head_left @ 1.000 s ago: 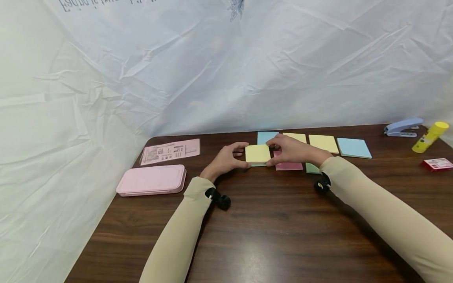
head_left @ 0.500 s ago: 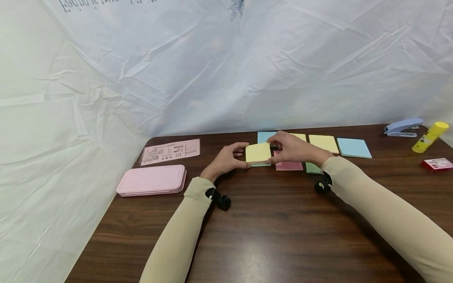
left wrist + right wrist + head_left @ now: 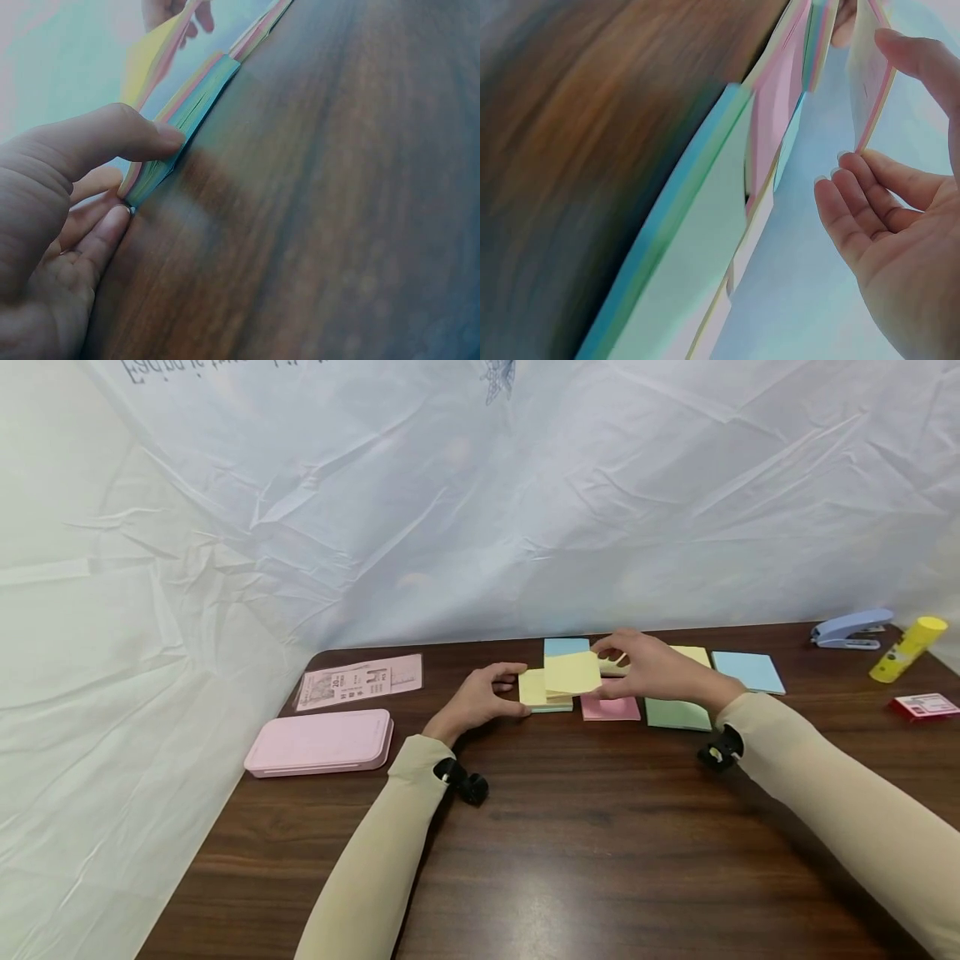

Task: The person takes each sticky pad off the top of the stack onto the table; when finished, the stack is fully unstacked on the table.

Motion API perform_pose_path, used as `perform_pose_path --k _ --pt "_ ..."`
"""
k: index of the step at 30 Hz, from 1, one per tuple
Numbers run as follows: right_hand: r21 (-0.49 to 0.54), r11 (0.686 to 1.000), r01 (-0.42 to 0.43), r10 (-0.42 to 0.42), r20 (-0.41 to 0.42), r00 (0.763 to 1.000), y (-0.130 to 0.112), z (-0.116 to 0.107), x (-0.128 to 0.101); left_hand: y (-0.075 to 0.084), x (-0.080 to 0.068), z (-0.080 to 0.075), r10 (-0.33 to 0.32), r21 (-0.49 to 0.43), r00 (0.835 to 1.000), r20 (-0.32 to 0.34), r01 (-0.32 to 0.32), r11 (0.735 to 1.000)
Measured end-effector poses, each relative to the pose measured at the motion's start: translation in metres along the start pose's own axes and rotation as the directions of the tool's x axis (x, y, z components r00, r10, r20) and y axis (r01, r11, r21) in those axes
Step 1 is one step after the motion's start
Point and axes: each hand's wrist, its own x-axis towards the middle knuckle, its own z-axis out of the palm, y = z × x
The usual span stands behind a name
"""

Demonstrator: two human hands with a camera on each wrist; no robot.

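Pinched in right hand (image 3: 652, 664): thin yellow sticky-note pad (image 3: 572, 674). Square, plain yellow face in head view; pink layer along the edge, pale underside in right wrist view. Raised and tilted above the table (image 3: 562, 835), partly overlapping, in head view, a thicker sticky-note stack (image 3: 531, 689) at its 8 o'clock. Contact with stack: cannot tell. Gripped by thumb and forefinger at the right edge, other fingers loosely bent.

Next, stack on dark wood-grain tabletop: yellow top, pink band, blue-green bottom. Held by left hand (image 3: 480, 697) at stack's 9 o'clock, thumb on near side, fingers bent round the far side, spaced to stack's width.

Around held pad: blue pad (image 3: 566, 647) at 12, partly covered; pink pad (image 3: 611, 708) at 4; green pad (image 3: 678, 714) near 4, blue layer beneath. Toward 3: yellow pad (image 3: 693, 654) partly behind right hand, then pale-blue pad (image 3: 748, 672).

Farther out: pink printed packet (image 3: 360, 682) at 9, pink pencil case (image 3: 318, 743) between 8 and 9; near 3, blue stapler (image 3: 851, 629), yellow glue stick (image 3: 907, 649), red box (image 3: 927, 706) with white label.
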Motion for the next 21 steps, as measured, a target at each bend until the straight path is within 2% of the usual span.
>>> perform_pose_path --k 9,13,21 --pt "-0.065 0.998 -0.014 0.011 -0.039 0.999 0.016 -0.018 -0.026 -0.001 0.000 0.000 -0.005 0.003 1.000 -0.004 0.005 1.000" --pt "-0.070 0.996 -0.054 0.050 -0.053 0.997 0.023 -0.027 -0.040 -0.001 0.000 0.000 -0.004 0.002 1.000 -0.006 0.004 1.000" --pt "-0.148 0.982 -0.115 0.100 -0.108 0.989 0.040 -0.043 -0.072 0.000 0.000 0.001 -0.007 0.005 1.000 -0.010 0.007 1.000"
